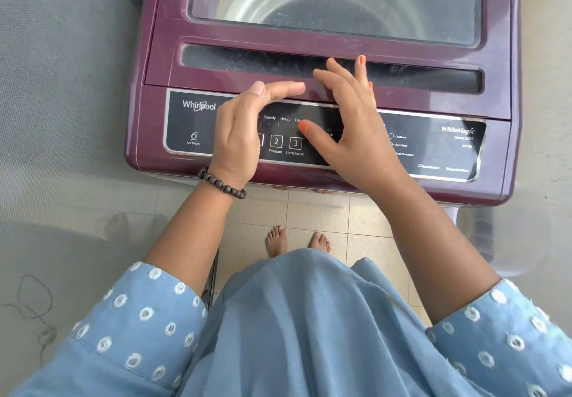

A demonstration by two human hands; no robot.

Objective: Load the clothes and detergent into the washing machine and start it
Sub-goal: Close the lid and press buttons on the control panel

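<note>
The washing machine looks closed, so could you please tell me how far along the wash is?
Lid is down; whether clothes are inside is unclear through its window. In hand: both open hands, left hand and right hand, hover over the control panel. Left: pressing Start/Pause button.

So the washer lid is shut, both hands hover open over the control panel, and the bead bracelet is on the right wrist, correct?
Not quite: the bracelet is on the left wrist, not the right. The head view shows it just below the left hand. The rest stands: the lid is shut, and the left hand and the right hand are both open over the control panel.
</note>
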